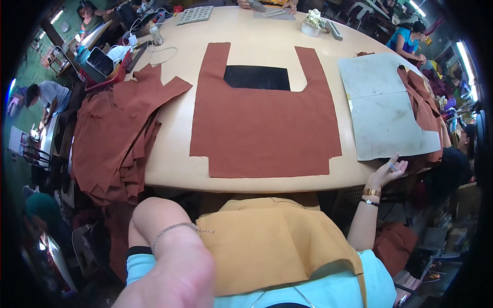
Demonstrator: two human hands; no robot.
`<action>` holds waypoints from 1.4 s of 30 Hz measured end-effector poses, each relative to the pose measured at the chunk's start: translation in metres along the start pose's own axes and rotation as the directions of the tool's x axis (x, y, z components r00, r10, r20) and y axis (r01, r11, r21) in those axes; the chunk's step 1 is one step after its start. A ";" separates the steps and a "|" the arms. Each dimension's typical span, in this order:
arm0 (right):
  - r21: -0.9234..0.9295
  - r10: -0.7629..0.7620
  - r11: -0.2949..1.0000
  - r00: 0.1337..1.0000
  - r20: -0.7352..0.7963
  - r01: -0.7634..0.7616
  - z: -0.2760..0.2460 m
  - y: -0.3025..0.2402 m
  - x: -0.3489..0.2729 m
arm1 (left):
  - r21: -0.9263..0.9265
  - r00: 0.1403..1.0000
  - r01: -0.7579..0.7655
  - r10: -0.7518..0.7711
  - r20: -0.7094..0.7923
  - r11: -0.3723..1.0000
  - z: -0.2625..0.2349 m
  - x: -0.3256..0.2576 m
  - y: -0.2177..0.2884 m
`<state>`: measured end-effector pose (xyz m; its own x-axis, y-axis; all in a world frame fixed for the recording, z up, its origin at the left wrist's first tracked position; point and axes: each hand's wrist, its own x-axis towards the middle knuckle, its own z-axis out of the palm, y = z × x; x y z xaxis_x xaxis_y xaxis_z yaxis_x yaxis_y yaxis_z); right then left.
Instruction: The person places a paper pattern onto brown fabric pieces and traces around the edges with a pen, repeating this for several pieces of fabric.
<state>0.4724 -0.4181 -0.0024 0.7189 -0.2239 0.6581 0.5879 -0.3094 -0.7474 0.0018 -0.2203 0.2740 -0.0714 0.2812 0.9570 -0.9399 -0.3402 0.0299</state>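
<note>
A reddish-brown cut fabric piece lies flat in front of me, with two strap-like arms pointing away and notched lower corners. Part of a black flat sheet shows between those straps. My right hand is at the table's right front edge, palm turned up and fingers partly curled. A small bluish-white thing, too small to name, appears between them. Just beyond that hand is a pale grey pattern board, resting on more brown fabric. My left hand is raised close to the camera, below a chain bracelet; its fingers are hidden.
A pile of brown fabric pieces overhangs the table's left edge. Behind it stand a red basket and a bottle. A keypad-like panel and a white tub sit far back. Another person's hands are across the table.
</note>
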 end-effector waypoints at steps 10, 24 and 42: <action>0.282 0.337 0.869 0.904 0.263 -0.406 0.030 0.007 -0.007 | -0.200 0.988 0.002 0.030 0.153 0.980 0.000 -0.012 -0.019; 0.714 -0.202 0.580 0.780 0.592 -0.391 0.082 -0.278 0.045 | 0.710 0.860 0.405 -0.504 -0.081 0.577 -0.154 -0.119 -0.137; 0.057 0.162 0.830 0.337 0.927 -0.555 0.080 -0.098 -0.032 | 0.089 -0.029 0.987 -0.703 -0.710 -0.131 -0.266 -0.224 -0.056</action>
<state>0.4213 -0.3066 0.0424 0.6820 0.7312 0.0166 0.1100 -0.0800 -0.9907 -0.0185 -0.0250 -0.0185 0.4258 0.8684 -0.2540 0.0826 0.2423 0.9667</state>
